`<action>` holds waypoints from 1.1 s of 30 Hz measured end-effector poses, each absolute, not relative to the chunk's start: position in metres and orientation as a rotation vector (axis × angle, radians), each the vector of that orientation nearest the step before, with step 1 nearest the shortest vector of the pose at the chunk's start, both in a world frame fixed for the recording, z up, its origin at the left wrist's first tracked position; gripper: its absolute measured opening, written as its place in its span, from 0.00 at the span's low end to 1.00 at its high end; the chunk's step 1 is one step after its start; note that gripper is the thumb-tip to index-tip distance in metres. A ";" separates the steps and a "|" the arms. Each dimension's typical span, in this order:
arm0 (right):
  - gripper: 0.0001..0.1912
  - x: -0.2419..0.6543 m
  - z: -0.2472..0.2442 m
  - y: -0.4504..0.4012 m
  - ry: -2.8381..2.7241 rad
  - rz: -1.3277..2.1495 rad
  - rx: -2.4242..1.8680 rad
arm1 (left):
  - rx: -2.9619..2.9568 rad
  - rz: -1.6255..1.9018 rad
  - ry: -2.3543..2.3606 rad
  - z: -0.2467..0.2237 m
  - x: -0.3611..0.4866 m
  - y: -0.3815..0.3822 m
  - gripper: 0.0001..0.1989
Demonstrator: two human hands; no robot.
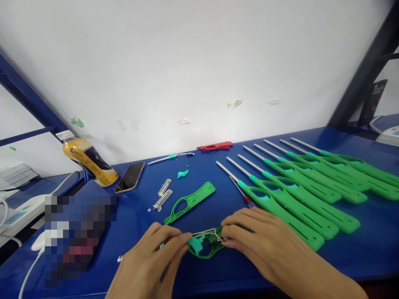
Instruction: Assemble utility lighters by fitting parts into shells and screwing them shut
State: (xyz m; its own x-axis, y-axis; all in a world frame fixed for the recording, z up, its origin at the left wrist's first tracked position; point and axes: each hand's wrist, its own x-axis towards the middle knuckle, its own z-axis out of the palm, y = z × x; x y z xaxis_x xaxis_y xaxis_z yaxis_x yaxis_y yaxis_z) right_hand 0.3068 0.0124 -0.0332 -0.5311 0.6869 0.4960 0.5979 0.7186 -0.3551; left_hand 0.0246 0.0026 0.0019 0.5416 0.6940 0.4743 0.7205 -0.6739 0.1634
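Note:
Near the table's front edge, my left hand [151, 257] is closed, its fingertips pinching the left end of a green lighter shell half [204, 255]. My right hand [260, 236] grips the right end, its fingertips close to a small black part. Inside the shell lie a teal trigger [196, 244] and a whitish wire [207, 231]. A metal tube tip [120, 258] pokes out left of my left hand; the rest is hidden. Just beyond lies another green shell half [191, 203], open side up. A screwdriver [243, 193] rests beyond my right hand.
Several green utility lighters [286, 216] lie in a row at right. Farther back are a loose teal trigger [183, 173], two clear tanks [163, 198], a metal tube with wires [162, 159] and a red shell [215, 146]. A phone [130, 177] and bottle [90, 160] stand left.

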 end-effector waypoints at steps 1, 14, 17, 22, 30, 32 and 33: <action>0.07 0.307 -0.033 0.012 -2.299 0.186 -0.972 | -2.717 -0.783 -1.243 -0.001 0.027 0.003 0.13; 0.07 0.309 -0.035 0.013 -2.299 0.234 -0.934 | -2.780 -0.598 -1.253 -0.015 0.039 0.003 0.15; 0.07 0.310 -0.035 0.013 -2.312 0.243 -0.959 | -2.764 -0.616 -1.253 -0.019 0.041 0.004 0.15; 0.07 0.309 -0.033 0.013 -2.321 0.227 -0.949 | -2.766 -0.698 -1.243 -0.021 0.041 0.004 0.12; 0.06 0.312 -0.034 0.014 -2.332 0.209 -0.932 | -2.742 -0.746 -1.220 -0.021 0.043 0.007 0.09; 0.06 0.312 -0.034 0.014 -2.324 0.218 -0.926 | -2.752 -0.765 -1.225 -0.020 0.045 0.008 0.10; 0.06 0.311 -0.034 0.013 -2.319 0.222 -0.928 | -2.761 -0.777 -1.224 -0.019 0.045 0.008 0.10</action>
